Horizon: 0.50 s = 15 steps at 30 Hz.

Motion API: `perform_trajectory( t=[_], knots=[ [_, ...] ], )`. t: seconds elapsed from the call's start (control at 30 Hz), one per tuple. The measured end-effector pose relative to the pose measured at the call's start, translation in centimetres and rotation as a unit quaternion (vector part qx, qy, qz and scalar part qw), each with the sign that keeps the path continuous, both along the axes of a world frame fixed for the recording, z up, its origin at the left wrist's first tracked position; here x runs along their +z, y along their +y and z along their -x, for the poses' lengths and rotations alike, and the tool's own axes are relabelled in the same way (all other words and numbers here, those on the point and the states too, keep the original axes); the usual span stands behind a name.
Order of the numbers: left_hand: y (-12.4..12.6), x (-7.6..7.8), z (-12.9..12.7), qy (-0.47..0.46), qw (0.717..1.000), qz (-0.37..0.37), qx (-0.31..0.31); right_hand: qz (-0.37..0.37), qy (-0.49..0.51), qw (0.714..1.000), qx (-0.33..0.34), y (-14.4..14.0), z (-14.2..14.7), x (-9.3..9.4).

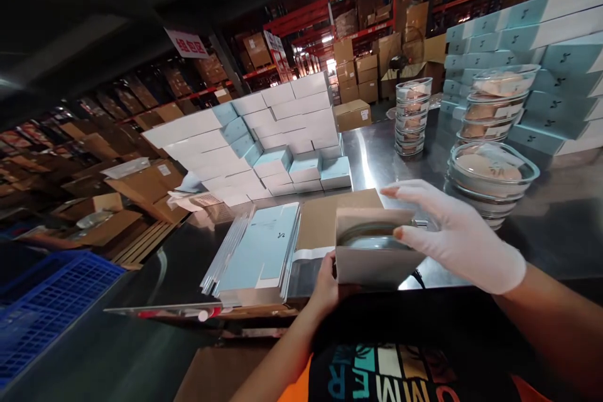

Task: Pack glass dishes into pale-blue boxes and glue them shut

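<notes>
An open white box [372, 265] is tilted at the table's front edge, with a clear glass dish [370, 237] inside it. My bare left hand [326, 282] grips the box's left side, its fingers partly hidden behind and under it. My right hand [447, 229], in a white glove with bare fingertips, is beside the box's right end. Its thumb and fingers are spread apart with nothing between them; whether the thumb touches the box I cannot tell. Left of the box lies a stack of flat light-blue cartons [261, 242], next to a brown cardboard piece [320, 220].
Stacked white and light-blue boxes [282, 119] form a wall at the back left. Glass dishes stand in stacks at the right [492, 169] and farther back [412, 116]. More light-blue boxes [560, 85] are piled at far right. A blue crate [51, 308] sits lower left.
</notes>
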<state>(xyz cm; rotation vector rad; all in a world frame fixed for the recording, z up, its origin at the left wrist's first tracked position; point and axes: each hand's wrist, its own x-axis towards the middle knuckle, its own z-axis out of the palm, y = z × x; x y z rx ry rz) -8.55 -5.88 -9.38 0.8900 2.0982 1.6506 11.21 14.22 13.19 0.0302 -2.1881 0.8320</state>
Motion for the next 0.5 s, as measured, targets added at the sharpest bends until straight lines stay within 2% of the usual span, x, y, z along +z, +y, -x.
perform_trajectory(
  t=[0.07, 0.13, 0.23, 0.3, 0.37, 0.43, 0.5],
  knots=[
    [0.3, 0.0, 0.0, 0.028, 0.998, 0.040, 0.035, 0.025, 0.014, 1.000, -0.011, 0.7, 0.0, -2.5],
    [0.5, -0.1, 0.0, 0.054, 0.996, 0.042, 0.052, 0.053, 0.028, 0.998, -0.027, 1.3, 0.2, -5.8],
    [0.4, -0.3, -0.2, 0.090, 0.994, -0.021, 0.056, 0.096, 0.010, 0.994, -0.045, 1.0, 1.2, -11.1],
    [-0.1, -0.2, -0.3, 0.110, 0.989, -0.058, 0.082, 0.135, 0.005, 0.990, -0.024, -0.1, 2.1, -13.6],
    [-0.9, 0.2, 0.1, 0.149, 0.977, -0.084, 0.128, 0.208, 0.015, 0.978, 0.010, -1.4, 3.1, -14.5],
    [-1.5, 0.6, 0.9, 0.176, 0.971, -0.084, 0.139, 0.275, 0.024, 0.960, 0.050, -2.5, 4.2, -14.1],
    [-1.6, 0.9, 1.6, 0.196, 0.966, -0.089, 0.142, 0.315, 0.030, 0.947, 0.061, -3.3, 5.2, -13.2]
  ],
)
